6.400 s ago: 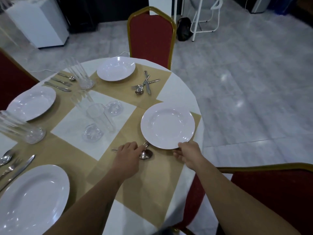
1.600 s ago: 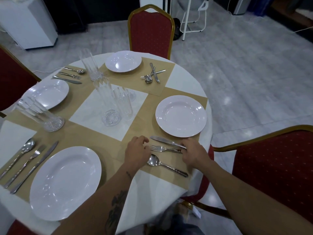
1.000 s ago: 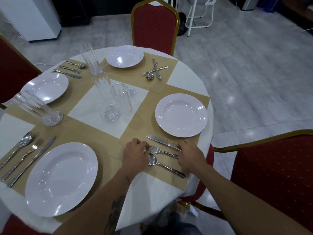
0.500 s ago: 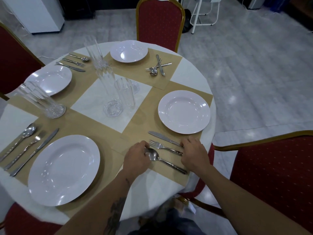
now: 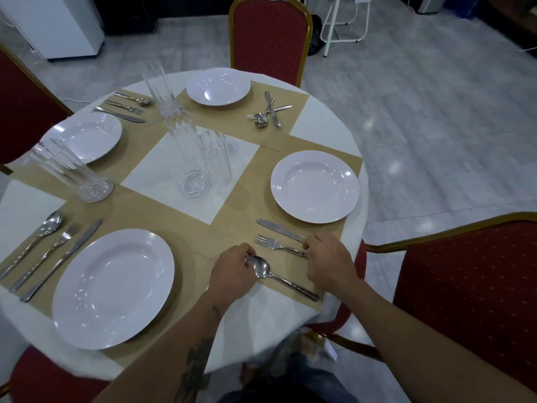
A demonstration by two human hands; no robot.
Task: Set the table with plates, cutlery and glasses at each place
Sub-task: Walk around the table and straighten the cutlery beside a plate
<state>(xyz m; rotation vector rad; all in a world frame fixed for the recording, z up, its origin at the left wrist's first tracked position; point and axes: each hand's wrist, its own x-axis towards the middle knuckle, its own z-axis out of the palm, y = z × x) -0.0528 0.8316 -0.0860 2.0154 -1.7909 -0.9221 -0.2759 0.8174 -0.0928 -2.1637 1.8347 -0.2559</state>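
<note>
A knife, a fork and a spoon lie side by side on the tan placemat, just in front of a white plate at the right-hand place. My left hand is curled with its fingertips pinching the tip of the spoon's bowl. Over the handle ends rests my right hand, its fingertips on the fork's handle and close to the knife's. Two tall clear glasses stand at the table's centre.
Three other places have white plates with cutlery; the far set lies crossed. Glasses stand at the left and far side. Red chairs ring the round table.
My left hand has shifted from the fork's tines to the spoon's bowl. My right hand has stayed at the handle ends. The view has tilted slightly.
</note>
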